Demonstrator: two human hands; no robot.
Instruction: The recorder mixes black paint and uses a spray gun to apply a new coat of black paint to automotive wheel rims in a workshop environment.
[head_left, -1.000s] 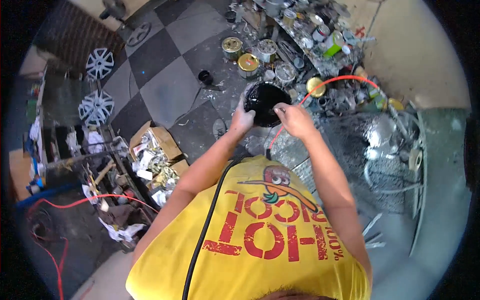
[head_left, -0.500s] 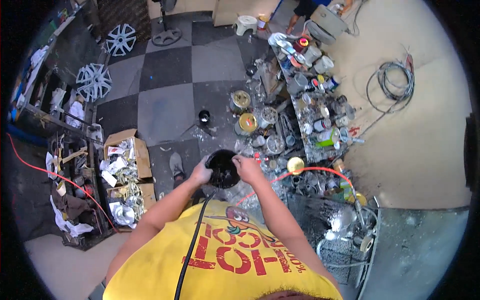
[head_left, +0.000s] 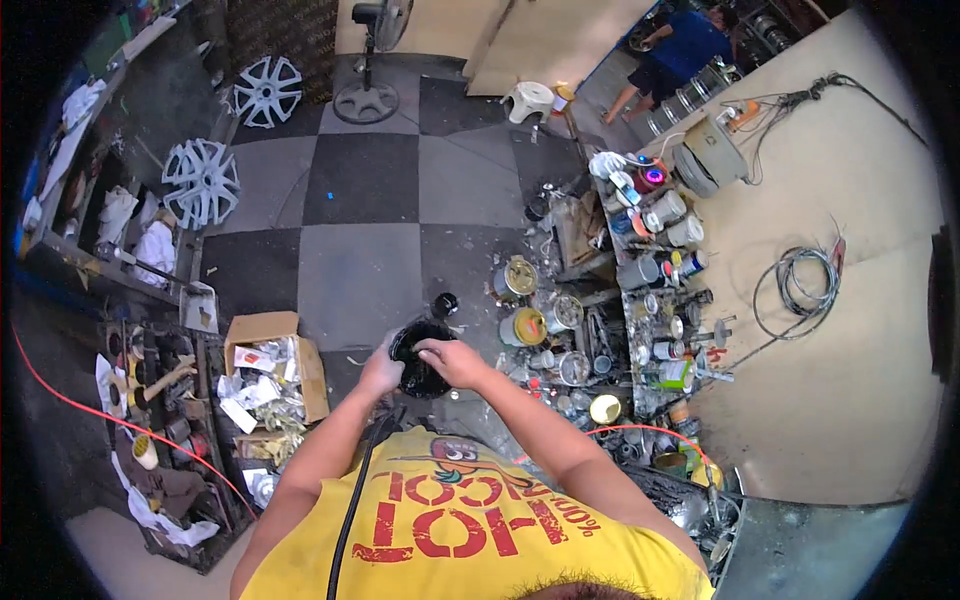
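The left hand [head_left: 380, 373] grips a black bucket [head_left: 424, 328], the right hand [head_left: 452, 362] curls over it, hold unclear, and work looks unfinished.

The floor [head_left: 360, 270] was a checkerboard of lighter grey and dark squares. By its left edge were two silver spoked wheel covers [head_left: 203, 181]; whether flat or leaning could not be told. Toward its far edge stood a fan base [head_left: 366, 103] and a white stool [head_left: 530, 101]. A blue scrap [head_left: 330, 195] and a black cup [head_left: 445, 304] sat farther in. Nearer the left edge was a cardboard box [head_left: 312, 380]; toward the right, gold-lidded cans [head_left: 529, 325]. The bench [head_left: 632, 330] carried grey cups [head_left: 637, 271] and a green-and-white can [head_left: 675, 374] toward its near end.
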